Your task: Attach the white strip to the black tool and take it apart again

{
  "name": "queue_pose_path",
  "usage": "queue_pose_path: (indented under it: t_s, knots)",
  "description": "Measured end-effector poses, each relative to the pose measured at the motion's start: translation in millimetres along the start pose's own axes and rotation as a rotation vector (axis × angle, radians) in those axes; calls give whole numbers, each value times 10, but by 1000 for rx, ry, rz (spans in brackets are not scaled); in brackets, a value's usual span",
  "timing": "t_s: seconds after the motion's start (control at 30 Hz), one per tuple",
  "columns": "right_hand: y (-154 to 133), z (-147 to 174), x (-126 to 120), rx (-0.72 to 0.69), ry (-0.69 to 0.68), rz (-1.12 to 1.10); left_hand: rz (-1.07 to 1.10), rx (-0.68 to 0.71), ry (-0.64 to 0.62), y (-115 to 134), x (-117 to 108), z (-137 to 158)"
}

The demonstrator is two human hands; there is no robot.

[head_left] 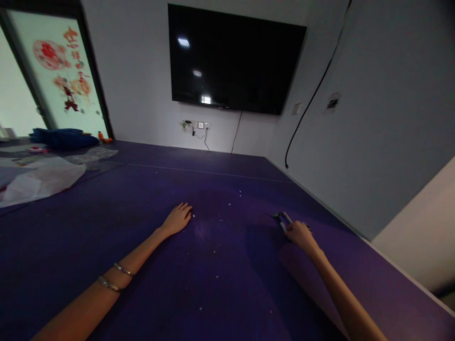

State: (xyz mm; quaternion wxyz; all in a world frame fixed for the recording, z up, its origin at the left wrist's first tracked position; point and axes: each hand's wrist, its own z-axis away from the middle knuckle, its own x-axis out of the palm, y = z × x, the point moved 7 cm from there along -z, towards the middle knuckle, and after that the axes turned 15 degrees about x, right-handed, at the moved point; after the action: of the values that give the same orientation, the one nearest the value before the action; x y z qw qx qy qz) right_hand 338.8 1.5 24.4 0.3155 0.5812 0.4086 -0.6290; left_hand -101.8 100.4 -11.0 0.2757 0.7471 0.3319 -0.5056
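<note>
My left hand lies palm down on the dark purple surface, its fingers stretched out and holding nothing. A small white scrap is beside its fingertips. Over to the right, my right hand has its fingers closed on a small tool with two pale arms and a dark end. The tool is low at the surface and points away to the left; part of it is hidden in my fingers, and its exact kind cannot be made out. White specks are scattered between my hands.
A crumpled translucent plastic bag and dark blue cloth lie at the far left. A black cable hangs down the right wall. On the back wall is a television, above a socket strip.
</note>
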Motion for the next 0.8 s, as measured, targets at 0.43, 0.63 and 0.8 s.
queue_pose_path:
  t_s: [0.43,0.63,0.8]
  knots:
    - [-156,131,-103,-11,103,-150,173,19,265,476,-433,-192]
    - [-739,399,-322,-135,172,-229,550,132,236,1418,-365,-600]
    - [-1160,688,-360,-215,158,-233,937,-128,57,1809,108,-868]
